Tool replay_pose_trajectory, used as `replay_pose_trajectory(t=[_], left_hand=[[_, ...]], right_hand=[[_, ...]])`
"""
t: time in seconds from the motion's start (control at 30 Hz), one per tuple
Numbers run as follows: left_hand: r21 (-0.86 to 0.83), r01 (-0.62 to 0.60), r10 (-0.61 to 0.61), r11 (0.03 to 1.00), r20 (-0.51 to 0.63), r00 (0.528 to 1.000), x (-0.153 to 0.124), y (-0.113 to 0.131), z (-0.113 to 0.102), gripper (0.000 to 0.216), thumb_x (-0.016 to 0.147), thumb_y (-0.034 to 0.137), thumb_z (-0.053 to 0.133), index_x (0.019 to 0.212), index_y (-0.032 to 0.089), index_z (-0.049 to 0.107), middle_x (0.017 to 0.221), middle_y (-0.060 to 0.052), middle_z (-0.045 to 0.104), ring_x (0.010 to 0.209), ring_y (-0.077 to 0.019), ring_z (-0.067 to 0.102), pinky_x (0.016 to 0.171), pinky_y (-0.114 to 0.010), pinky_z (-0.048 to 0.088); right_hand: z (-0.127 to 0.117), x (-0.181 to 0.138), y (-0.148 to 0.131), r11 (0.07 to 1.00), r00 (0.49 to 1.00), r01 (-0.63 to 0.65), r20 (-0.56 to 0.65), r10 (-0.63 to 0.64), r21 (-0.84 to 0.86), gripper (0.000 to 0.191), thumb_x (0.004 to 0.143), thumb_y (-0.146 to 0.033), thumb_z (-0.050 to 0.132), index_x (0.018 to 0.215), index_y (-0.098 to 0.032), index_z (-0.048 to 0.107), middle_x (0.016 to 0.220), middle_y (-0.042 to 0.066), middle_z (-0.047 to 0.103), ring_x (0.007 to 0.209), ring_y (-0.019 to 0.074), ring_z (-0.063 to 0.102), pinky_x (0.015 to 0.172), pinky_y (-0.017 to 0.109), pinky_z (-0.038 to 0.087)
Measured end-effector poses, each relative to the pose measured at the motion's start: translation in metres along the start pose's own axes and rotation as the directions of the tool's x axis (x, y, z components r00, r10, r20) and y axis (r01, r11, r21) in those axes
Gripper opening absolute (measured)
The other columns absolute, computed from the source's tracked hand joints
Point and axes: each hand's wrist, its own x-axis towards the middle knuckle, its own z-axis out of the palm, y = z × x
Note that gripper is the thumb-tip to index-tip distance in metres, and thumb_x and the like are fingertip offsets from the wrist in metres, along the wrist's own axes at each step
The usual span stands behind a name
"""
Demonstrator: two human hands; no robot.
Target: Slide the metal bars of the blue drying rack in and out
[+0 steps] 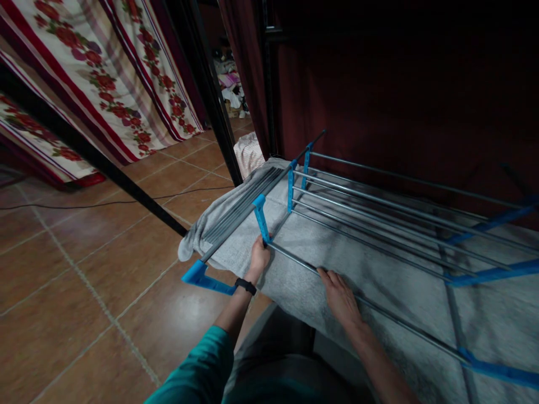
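Drying rack, in the head view, sits on the gray blanket, its metal rods running lengthwise from left of center toward the right edge and slanting nearer the person. At its left end, a crossbar points away toward the back, beside a bundle of thin rods lying parallel. The left hand has its fingers clamped on the near rod by a blue joint. The right hand's fingers bend over that rod, together; whether they clamp cannot be told.
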Motion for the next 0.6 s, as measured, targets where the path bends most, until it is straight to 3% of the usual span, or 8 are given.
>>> replay_pose_trajectory(t=[0.6], left_hand=[[0.169, -0.023, 0.024, 0.985, 0.001, 1.000, -0.0068, -0.0017, -0.0062, 0.021, 0.074, 0.003, 0.063, 0.081, 0.021, 0.070, 0.106, -0.010, 0.076, 0.105, -0.0276, 0.072, 0.103, -0.043, 0.056]], right_hand=[[0.0009, 0.0044, 0.0018, 1.000, 1.000, -0.017, 0.004, 0.017, -0.018, 0.061, 0.102, -0.004, 0.037, 0.155, -0.024, 0.060, 0.137, 0.010, 0.074, 0.123, 0.0217, 0.068, 0.107, 0.030, 0.049]])
